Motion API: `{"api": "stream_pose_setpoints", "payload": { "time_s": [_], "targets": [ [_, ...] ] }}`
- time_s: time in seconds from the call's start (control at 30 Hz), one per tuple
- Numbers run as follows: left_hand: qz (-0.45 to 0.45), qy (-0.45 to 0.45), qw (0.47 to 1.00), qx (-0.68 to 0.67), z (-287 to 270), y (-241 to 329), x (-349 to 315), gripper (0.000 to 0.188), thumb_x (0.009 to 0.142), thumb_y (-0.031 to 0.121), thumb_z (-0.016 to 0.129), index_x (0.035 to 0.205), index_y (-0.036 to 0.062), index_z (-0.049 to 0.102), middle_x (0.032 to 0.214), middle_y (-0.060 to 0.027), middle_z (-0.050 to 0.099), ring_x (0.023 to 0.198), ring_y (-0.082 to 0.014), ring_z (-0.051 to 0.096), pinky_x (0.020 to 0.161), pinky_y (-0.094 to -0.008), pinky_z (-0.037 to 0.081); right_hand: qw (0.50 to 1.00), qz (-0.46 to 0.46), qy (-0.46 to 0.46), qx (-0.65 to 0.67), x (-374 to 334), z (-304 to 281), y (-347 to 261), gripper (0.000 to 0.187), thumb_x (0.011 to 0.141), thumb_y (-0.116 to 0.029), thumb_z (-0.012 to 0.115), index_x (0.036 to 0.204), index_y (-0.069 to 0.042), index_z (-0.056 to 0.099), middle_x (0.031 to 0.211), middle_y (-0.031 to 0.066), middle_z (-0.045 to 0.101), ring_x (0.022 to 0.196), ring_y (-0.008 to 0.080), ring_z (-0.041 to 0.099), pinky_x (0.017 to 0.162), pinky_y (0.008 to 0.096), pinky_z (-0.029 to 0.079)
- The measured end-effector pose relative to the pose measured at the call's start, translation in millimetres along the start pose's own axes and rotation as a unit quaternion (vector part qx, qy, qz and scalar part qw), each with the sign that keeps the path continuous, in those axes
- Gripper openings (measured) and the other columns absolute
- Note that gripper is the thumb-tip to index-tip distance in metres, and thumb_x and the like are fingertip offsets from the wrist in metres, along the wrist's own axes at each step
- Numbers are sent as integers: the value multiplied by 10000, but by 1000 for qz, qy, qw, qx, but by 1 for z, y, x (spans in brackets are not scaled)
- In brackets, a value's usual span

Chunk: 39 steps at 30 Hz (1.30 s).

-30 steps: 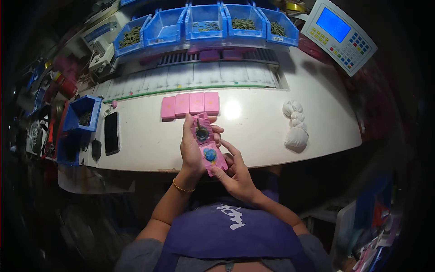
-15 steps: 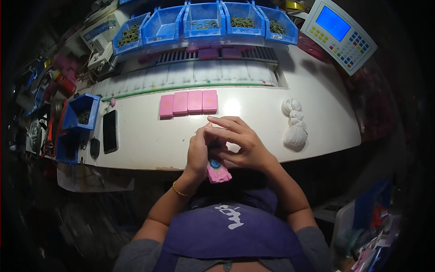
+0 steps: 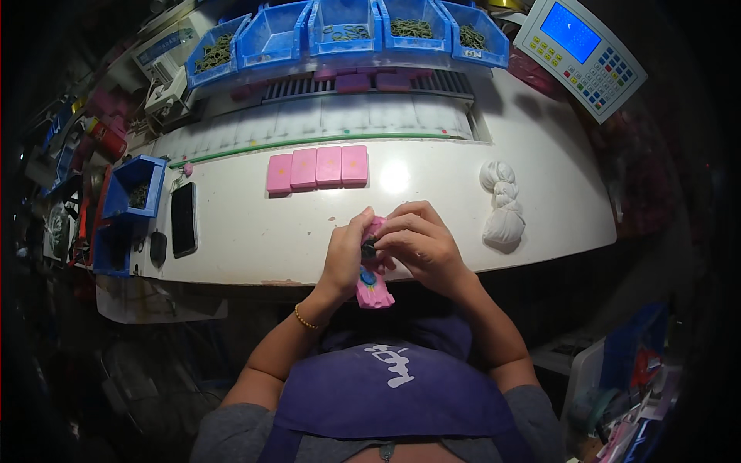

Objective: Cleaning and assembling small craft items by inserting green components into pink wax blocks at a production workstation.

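Observation:
My left hand is closed around an opened pink rubber mold, held upright just over the front edge of the table. A blue patch shows inside the mold's lower part, and a small dark piece sits higher up between my hands. My right hand reaches in from the right, with its fingers bent and the tips pinched at the dark piece. What exactly those fingertips grip is partly hidden. Several closed pink molds lie side by side on the table beyond my hands.
A knotted white cloth bag lies to the right, a phone to the left. Blue bins with small dark-green pieces line the back, above a roller rack. A keypad panel with a screen stands back right.
My right hand has lowered its fingers from over the mold's top to the dark piece inside. The mold's upper part and the dark piece now show more clearly.

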<state>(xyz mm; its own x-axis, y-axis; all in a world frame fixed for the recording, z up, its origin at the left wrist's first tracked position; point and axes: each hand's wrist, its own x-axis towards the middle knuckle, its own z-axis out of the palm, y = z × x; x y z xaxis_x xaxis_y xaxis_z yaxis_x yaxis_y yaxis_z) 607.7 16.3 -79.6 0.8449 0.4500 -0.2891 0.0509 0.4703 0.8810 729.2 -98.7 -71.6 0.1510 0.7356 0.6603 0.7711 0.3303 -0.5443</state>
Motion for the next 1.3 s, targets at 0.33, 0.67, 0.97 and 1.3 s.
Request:
{"api": "stream_pose_setpoints", "payload": {
  "time_s": [0.33, 0.67, 0.97, 1.3],
  "targets": [
    [-68, -66, 995, 40, -5, -1, 6, 507, 1001, 412, 391, 821, -9, 609, 626, -102, 613, 479, -200, 616, 429, -273, 491, 993, 56, -54, 92, -6, -8, 3, 197, 734, 23, 731, 886, -85, 666, 967, 18, 649, 983, 276, 528, 840, 343, 460],
    [-36, -60, 996, 51, 7, 4, -3, 523, 1043, 486, 291, 1140, 15, 497, 792, -92, 592, 529, -192, 634, 449, -257, 511, 964, 239, -62, 97, -5, -12, 4, 293, 996, -276, 528, 1025, -17, 663, 1045, 99, 630, 1015, 254, 567, 904, 355, 431],
    [-96, -199, 967, 131, -1, 13, -14, 363, 901, 204, 713, 1184, 3, 608, 1059, -35, 645, 952, -94, 606, 880, -259, 478, 852, 400, -56, 333, -1, -24, 4, 317, 1032, -280, 498, 955, -3, 631, 774, 6, 600, 687, 70, 534, 643, 241, 450],
    [-69, -187, 973, 115, 2, -11, -17, 350, 941, 153, 633, 1251, 2, 578, 1140, -67, 636, 997, -108, 615, 856, -273, 511, 835, 438, -3, 332, 7, -22, 3, 215, 990, -209, 577, 1036, -8, 640, 774, 6, 647, 642, 58, 588, 559, 214, 465]
  ]
}}
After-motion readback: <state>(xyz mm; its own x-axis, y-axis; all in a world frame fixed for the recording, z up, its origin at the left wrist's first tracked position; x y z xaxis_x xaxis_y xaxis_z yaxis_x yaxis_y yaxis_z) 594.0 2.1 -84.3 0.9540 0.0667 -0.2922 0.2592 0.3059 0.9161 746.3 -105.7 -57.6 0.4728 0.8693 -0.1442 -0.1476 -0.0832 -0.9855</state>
